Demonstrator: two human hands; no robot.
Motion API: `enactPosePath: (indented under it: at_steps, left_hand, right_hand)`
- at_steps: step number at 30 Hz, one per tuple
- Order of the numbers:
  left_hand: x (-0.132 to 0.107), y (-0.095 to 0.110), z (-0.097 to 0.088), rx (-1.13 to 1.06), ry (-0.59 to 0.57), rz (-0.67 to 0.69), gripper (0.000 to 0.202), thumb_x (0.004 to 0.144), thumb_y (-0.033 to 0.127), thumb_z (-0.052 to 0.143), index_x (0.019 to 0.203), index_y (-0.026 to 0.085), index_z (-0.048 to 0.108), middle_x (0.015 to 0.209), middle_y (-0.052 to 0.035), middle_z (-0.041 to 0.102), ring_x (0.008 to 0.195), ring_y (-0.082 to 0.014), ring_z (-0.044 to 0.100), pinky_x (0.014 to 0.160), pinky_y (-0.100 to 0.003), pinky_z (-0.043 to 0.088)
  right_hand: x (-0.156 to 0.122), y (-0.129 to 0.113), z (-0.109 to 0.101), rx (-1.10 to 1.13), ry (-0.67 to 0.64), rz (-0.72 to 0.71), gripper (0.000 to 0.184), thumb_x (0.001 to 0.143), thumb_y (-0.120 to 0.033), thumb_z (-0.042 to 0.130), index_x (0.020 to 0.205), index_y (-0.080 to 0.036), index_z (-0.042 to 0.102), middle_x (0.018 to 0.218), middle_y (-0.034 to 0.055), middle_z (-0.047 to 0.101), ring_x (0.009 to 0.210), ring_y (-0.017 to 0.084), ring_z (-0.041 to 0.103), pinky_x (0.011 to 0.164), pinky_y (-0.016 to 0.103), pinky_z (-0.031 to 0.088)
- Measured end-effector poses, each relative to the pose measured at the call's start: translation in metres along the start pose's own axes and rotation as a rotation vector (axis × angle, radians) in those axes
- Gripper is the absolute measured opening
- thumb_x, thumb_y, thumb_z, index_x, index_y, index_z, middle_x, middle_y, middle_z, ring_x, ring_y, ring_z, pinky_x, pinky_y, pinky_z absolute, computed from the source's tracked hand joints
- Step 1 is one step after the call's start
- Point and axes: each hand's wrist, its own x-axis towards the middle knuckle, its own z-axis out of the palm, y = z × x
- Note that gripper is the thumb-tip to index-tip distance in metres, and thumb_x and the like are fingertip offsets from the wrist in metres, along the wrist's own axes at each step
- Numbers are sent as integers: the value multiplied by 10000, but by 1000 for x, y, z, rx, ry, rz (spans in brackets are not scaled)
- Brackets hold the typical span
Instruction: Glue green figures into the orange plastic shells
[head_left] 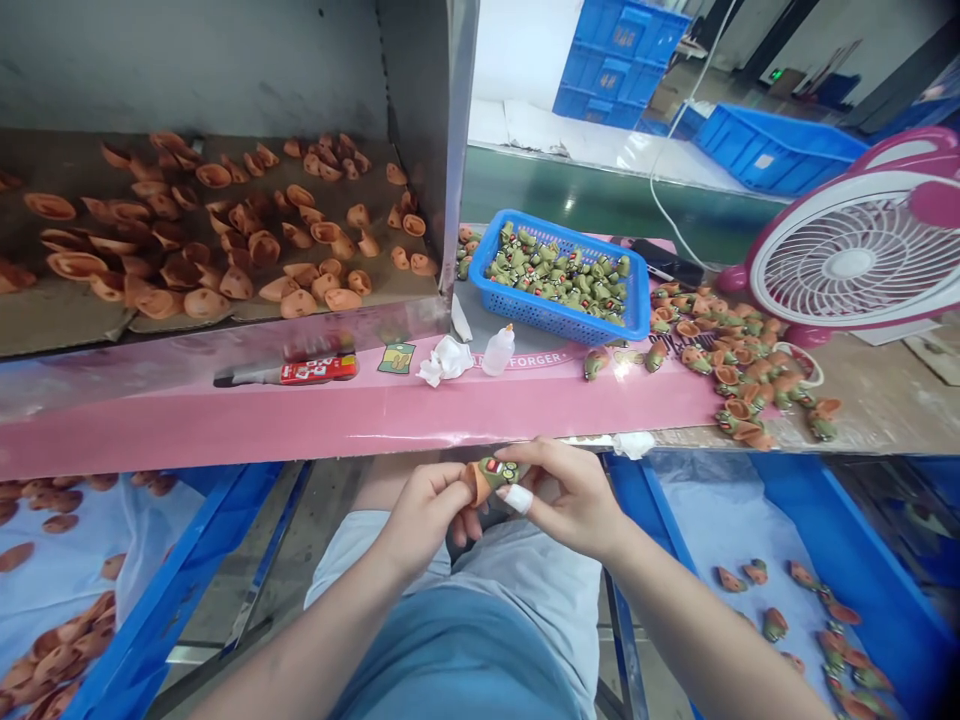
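Note:
Just below the table edge, a small figurine (493, 474) is held between both hands. It has a green head with a painted face and round eyes, joined to an orange hollow part at its left end. My left hand (429, 502) pinches the orange end between thumb and fingers. At the green end, my right hand (576, 500) grips with thumb and index finger; white tape wraps its thumb. The underside of the figurine is hidden by the fingers.
A blue basket (495, 290) holds green pieces. Joined figurines (739, 375) lie beside a pink fan (847, 260). A dropper bottle (499, 350), crumpled tissue (445, 360) and marker (300, 371) lie on the pink mat. Orange pieces (180, 270) fill the left shelf. Blue crates (652, 505) flank my legs.

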Motion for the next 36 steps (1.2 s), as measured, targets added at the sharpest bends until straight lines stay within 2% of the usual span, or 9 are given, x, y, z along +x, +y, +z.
enactPosePath:
  at_steps: [4,8,18,23,26,29,31,34,36]
  left_hand:
    - [0,-1,1,-34,-18,-26,182,676,252,449,556,140,526,396,17,512,352,-83,438,359,-181,314]
    - [0,-2,2,-59,-36,-33,243,701,340,483,585,134,537,433,15,515,383,-89,468,364,-179,317]
    - [-1,-3,1,-79,-76,-46,202,710,304,545,594,143,509,459,12,566,402,-75,482,413,-165,350]
    - [-1,-10,1,-31,-97,-60,205,720,307,541,598,146,505,470,3,576,398,-79,469,409,-171,337]
    - [5,-15,4,22,-98,-91,235,736,345,521,612,146,511,481,-1,582,405,-85,469,424,-182,341]
    - [12,-15,7,108,-66,-109,241,736,384,521,674,151,531,533,5,597,431,-94,491,465,-201,370]
    - [14,-12,7,134,-33,-97,237,743,397,511,721,163,539,584,13,601,456,-100,507,497,-216,388]
    - [11,-10,3,163,-7,-53,232,762,394,483,743,170,538,617,12,594,489,-115,522,522,-231,396]
    - [7,-12,-3,197,6,-16,219,767,381,479,738,171,534,620,8,594,507,-124,525,532,-237,394]
  right_hand:
    - [-3,5,-2,-6,17,22,258,714,-147,573,964,-209,562,745,7,619,570,87,556,541,191,456]
    - [-6,9,-3,-12,31,80,221,724,-244,597,941,-208,575,721,9,629,557,96,563,511,192,459]
    - [-9,2,-10,-98,-43,8,260,731,-148,556,985,-200,556,866,41,653,661,114,607,603,207,492]
    - [-12,-1,-11,-103,-74,-3,233,741,-195,552,974,-201,550,828,43,645,658,117,597,593,209,487]
    - [-15,4,-8,-63,-64,42,228,743,-223,551,971,-209,559,834,35,645,658,111,591,597,207,486]
    - [-18,25,-12,-65,25,154,215,726,-263,576,936,-213,580,827,27,650,670,119,598,611,220,490]
    - [-18,51,-26,-116,156,233,217,751,-297,548,937,-188,568,832,45,645,687,130,602,616,239,493]
    - [-17,100,-61,-224,411,360,276,820,-309,446,1021,-125,489,897,92,613,737,144,595,625,275,494]
    - [-17,130,-88,-299,536,439,296,824,-324,456,1023,-105,472,844,68,600,702,136,586,615,285,489]
